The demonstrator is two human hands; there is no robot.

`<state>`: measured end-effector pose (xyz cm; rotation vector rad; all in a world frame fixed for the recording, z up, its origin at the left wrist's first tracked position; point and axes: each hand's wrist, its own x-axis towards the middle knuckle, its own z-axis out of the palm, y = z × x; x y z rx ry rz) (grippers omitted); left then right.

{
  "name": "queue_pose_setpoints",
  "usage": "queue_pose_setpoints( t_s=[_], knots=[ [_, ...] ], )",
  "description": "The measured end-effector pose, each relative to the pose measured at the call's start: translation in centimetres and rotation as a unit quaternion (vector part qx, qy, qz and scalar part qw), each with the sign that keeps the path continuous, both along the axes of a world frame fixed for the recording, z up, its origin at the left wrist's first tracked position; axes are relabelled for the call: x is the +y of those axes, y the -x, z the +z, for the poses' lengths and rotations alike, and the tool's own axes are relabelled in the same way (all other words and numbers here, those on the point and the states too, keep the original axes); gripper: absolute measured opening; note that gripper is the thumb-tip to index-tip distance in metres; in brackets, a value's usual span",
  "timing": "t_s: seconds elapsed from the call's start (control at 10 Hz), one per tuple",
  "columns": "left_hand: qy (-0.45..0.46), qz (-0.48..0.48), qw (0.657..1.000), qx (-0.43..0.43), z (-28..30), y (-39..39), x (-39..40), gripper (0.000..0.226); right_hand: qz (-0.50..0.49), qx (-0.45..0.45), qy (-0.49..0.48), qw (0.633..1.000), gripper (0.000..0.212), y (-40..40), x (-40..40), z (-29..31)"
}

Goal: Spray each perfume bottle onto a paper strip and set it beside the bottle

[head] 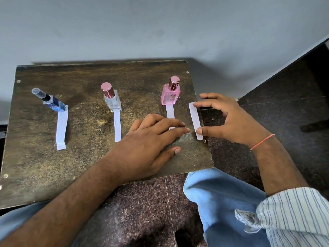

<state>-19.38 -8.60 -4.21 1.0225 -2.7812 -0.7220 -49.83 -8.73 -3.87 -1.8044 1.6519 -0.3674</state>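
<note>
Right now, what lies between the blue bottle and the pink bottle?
In the head view, the clear bottle stands between the blue bottle and the pink bottle, with bare tabletop either side.

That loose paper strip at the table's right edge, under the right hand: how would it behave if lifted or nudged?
The paper strip looks thin, so it would probably flop if held by one end; the strip by the blue bottle is already kinked. It likely slides easily, and lying near the table edge, a nudge might send it off.
</note>
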Motion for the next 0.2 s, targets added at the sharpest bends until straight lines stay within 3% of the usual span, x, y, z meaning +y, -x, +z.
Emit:
queue_pose_setpoints(
  t_s=[0.2],
  knots=[
    [0.009, -0.002, 1.0, 0.01, 0.32, 0.03, 0.08, 0.053, -0.045, -0.025, 0.045, 0.998, 0.043, -0.23, -0.08, 0.15]
  ],
)
